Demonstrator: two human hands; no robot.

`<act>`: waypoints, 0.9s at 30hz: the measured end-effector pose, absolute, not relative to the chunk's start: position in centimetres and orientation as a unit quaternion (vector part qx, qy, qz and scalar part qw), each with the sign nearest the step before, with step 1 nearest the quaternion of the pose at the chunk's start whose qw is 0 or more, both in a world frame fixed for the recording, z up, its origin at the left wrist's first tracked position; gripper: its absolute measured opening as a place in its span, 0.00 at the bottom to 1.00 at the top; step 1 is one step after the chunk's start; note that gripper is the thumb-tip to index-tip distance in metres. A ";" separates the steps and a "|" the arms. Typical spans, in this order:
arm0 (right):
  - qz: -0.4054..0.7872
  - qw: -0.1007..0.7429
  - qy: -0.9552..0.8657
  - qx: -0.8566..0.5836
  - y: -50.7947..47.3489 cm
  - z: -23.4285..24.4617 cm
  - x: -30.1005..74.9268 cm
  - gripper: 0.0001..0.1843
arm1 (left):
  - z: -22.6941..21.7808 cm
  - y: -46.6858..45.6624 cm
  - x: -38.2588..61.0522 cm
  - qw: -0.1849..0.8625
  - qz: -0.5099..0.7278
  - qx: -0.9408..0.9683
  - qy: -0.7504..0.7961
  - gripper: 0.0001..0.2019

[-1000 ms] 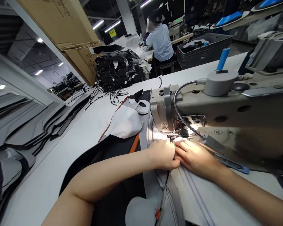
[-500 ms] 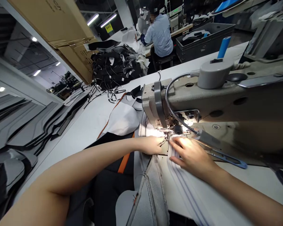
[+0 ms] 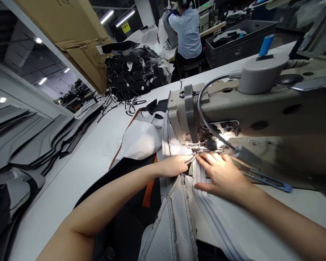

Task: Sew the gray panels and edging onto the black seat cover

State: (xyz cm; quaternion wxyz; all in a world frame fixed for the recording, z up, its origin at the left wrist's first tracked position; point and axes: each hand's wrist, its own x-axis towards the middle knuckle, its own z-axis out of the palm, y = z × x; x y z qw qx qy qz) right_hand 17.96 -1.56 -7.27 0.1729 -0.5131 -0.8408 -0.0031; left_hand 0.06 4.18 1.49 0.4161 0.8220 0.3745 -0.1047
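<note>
My left hand (image 3: pixel 175 165) is closed, pinching the edge of a grey mesh fabric piece (image 3: pixel 170 221) just left of the presser foot. From there the stitched fabric hangs over the table's front edge towards me. My right hand (image 3: pixel 224 175) lies flat with fingers spread on a long white strip with blue-grey lines (image 3: pixel 214 214), which looks like zipper tape. Both hands are close to the lit needle area of the sewing machine (image 3: pixel 214 112). The needle tip itself is hard to make out. Dark fabric with an orange strap (image 3: pixel 149 194) lies below my left forearm.
Blue-handled thread snips (image 3: pixel 274 181) lie right of my right hand. Behind are a heap of dark pieces (image 3: pixel 138 74), a cardboard box (image 3: pixel 67 32), a grey crate (image 3: pixel 239 47) and a seated co-worker (image 3: pixel 188 34). Stacked grey panels (image 3: pixel 40 141) lie at left.
The view has shifted a little, so the machine sits further right. My right hand's fingertips are nearer the presser foot, and my left hand keeps its pinch. The co-worker's arm has risen.
</note>
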 end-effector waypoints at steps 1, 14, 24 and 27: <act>0.000 0.174 -0.842 -0.511 -1.5 -7.2 17.8 0.39 | 1.6 4.3 0.1 0.450 -0.092 0.812 0.361 0.30; -0.024 0.263 -0.837 -0.479 -0.8 -7.9 20.1 0.17 | 2.0 2.8 1.7 0.285 -0.233 0.834 0.411 0.27; -0.017 0.260 -0.860 -0.439 -0.6 -8.5 18.7 0.20 | 1.6 2.7 0.8 0.298 -0.182 0.847 0.400 0.15; -0.050 0.259 -0.856 -0.445 -0.6 -8.4 18.3 0.19 | 1.2 2.9 0.3 0.328 -0.146 0.851 0.383 0.11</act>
